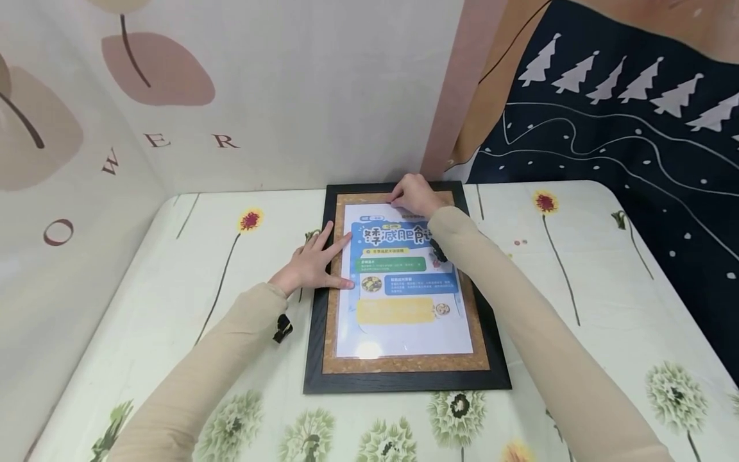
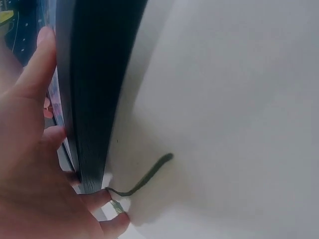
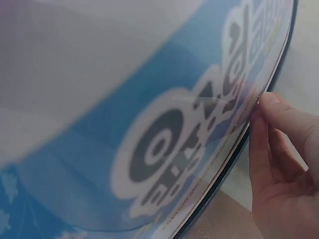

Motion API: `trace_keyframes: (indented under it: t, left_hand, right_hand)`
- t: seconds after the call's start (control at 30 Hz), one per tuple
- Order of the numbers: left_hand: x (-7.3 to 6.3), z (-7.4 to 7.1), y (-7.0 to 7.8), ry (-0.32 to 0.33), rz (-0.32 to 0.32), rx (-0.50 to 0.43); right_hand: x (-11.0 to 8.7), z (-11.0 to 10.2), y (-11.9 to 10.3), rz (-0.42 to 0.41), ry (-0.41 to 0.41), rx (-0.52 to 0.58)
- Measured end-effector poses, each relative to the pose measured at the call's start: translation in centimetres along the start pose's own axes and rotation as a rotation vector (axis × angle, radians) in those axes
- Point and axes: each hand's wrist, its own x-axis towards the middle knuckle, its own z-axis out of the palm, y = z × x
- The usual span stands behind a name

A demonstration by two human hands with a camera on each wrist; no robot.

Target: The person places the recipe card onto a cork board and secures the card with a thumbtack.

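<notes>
A black-framed cork board [image 1: 407, 366] lies on the cloth, bearing a glossy printed sheet [image 1: 404, 340] with blue, green and yellow panels. My left hand [image 1: 312, 264] rests with spread fingers across the left side of the black frame [image 1: 314, 346], thumb and forefinger reaching the sheet. In the left wrist view, lower fingers of that hand [image 2: 45, 169] lie over the frame's outer edge. At the sheet's top edge, my right hand [image 1: 417, 194] has thumb and forefinger pinched together. The right wrist view shows these fingertips [image 3: 269, 102] on a tiny pin-like thing, mostly hidden.
A white flower-printed cloth [image 1: 248, 366] covers the table under the board. Behind stands a pale hanging cloth [image 1: 288, 96] with printed letters; to the right hangs a dark cloth [image 1: 606, 135] with white trees. The board's top edge lies near the pale cloth.
</notes>
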Motion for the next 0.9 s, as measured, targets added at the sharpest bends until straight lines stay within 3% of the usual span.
trace_keyframes:
  t: [0.37,0.9]
  left_hand:
    - [0.2,-0.2,-0.3,-0.03,0.001,0.001]
    - [0.3,-0.1,-0.7,-0.027,0.027,0.004]
  right_hand:
    - [0.4,-0.2,0.3,-0.034,-0.037,0.033]
    - [0.4,-0.5,1.1,0.005,-0.056,0.103]
